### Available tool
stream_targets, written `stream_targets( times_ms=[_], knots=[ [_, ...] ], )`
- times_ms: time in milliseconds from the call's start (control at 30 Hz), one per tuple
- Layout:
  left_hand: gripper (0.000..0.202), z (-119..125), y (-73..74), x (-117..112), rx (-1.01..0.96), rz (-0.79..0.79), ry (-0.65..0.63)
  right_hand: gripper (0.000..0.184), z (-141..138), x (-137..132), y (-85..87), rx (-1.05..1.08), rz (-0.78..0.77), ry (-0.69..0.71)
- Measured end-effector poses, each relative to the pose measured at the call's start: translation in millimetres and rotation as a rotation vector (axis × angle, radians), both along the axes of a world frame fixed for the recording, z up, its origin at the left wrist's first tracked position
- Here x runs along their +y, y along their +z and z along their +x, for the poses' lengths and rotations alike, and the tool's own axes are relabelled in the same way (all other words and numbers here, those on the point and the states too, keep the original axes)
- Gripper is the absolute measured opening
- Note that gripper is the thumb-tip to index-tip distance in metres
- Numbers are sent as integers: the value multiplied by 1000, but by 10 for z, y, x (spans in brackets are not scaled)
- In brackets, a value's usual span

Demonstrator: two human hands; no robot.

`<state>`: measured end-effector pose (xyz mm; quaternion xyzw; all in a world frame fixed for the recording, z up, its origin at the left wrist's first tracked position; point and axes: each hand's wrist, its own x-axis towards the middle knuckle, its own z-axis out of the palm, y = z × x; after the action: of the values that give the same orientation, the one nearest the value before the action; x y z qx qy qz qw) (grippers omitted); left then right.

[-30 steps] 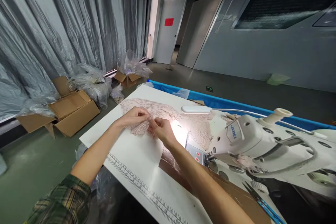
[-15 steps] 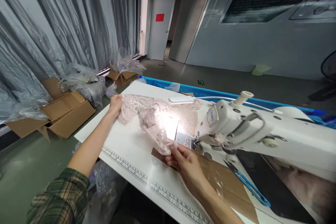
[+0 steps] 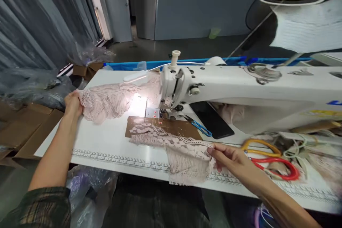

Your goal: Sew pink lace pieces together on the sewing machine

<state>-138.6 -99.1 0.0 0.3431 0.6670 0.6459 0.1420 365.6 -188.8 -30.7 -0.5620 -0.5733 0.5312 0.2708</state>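
Observation:
My left hand [image 3: 73, 104] is closed on the left end of a bunched pale pink lace fabric [image 3: 107, 101], which stretches across the white table toward the sewing machine [image 3: 171, 85]. Between the thumb and fingers of my right hand [image 3: 229, 156] is the right end of a pale pink lace piece [image 3: 176, 144] with a scalloped edge. That piece lies over a brown plate [image 3: 133, 123] in front of the needle area and hangs down past the table's front edge. A lamp [image 3: 135, 76] lights the needle plate.
Blue thread snips [image 3: 199, 127] and a black phone-like slab [image 3: 213, 121] lie by the machine. Scissors with red and orange handles [image 3: 290, 171] lie at right beside fabric scraps. A printed ruler [image 3: 120, 160] runs along the table's front edge. Cardboard boxes [image 3: 34, 124] stand at left.
The view has turned right and down. My right hand has moved away from the bunched fabric to the right, and a lace piece now lies spread in front of the machine in its grasp.

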Motion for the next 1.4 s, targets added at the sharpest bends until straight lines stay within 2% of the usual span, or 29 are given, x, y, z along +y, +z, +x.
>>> stream_targets(
  times_ms=[67,133,200,233,267,333,400,467,533,600,667,767,833,933,1033,1100,1167,1200,1233,1333,1400],
  knots=[
    [20,96,50,-59,143,-59,18,48,31,2,-7,-76,97,47],
    [25,246,94,-112,381,-116,35,47,2,-3,-13,-177,165,116],
    [29,467,113,-151,856,-211,46,46,-60,-3,-17,-307,228,151],
    [27,605,105,-169,1028,-212,-11,45,-95,1,-20,-366,264,151],
    [22,757,84,-187,1117,-185,-116,45,-129,8,-23,-405,304,144],
    [21,1087,-3,-231,1159,-199,-496,43,-191,26,-32,-411,377,133],
    [29,1404,-135,-284,1057,-267,-826,43,-249,39,-39,-356,411,132],
    [33,1653,-268,-344,1002,-285,-1045,44,-303,29,-37,-280,419,111],
    [27,1796,-345,-420,1015,-207,-1071,44,-336,-10,-15,-205,402,73],
    [22,1834,-329,-531,965,-162,-1095,43,-325,-64,33,-119,357,54],
    [20,1799,-226,-680,818,-216,-1177,45,-267,-104,98,-20,253,85],
    [15,1714,-20,-891,536,-386,-1324,51,-166,-77,190,120,56,137],
    [13,1673,74,-942,474,-416,-1312,53,-152,22,216,157,41,129],
    [15,1621,108,-827,599,-441,-1186,52,-226,249,185,44,188,109],
    [26,1550,48,-570,845,-472,-1062,48,-329,463,108,-163,330,106],
    [28,1519,-25,-396,1033,-399,-954,46,-373,551,70,-276,398,111],
    [23,1533,-116,-266,1211,-276,-856,49,-396,587,58,-360,406,111],
    [22,1560,-165,-228,1275,-211,-855,51,-399,589,60,-393,390,109],
    [24,1599,-214,-210,1321,-141,-912,54,-398,583,65,-425,374,105],
    [34,1739,-345,-262,1373,94,-1247,54,-372,540,79,-497,370,71],
    [45,1808,-407,-343,1372,181,-1380,52,-363,501,73,-461,366,29]
  ],
)
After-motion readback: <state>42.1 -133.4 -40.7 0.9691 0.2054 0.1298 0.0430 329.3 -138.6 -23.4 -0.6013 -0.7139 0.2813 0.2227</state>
